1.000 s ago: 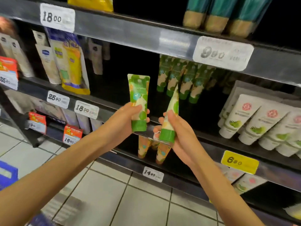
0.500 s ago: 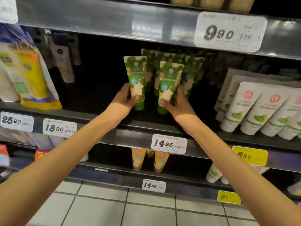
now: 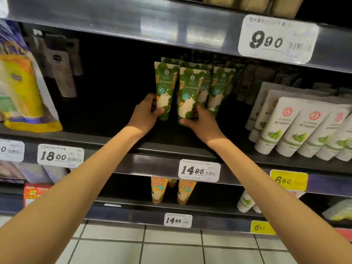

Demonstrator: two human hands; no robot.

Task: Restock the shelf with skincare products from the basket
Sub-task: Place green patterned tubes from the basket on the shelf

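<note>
Left hand (image 3: 145, 116) and right hand (image 3: 202, 123) wrap fingers (image 3: 159, 111) round two green tubes (image 3: 165, 86) low, by the stiffer caps; probably light, soft-walled, slippery.

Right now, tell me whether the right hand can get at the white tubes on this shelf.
Probably yes: bare shelf lies between the right hand and the white tubes, but it grips a green tube and must let go first.

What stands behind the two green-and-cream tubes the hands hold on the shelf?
More green-and-cream tubes of the same design stand behind the left hand's tube and the right hand's tube; only their tops and edges show. How far back the rows run is covered and dark.
</note>
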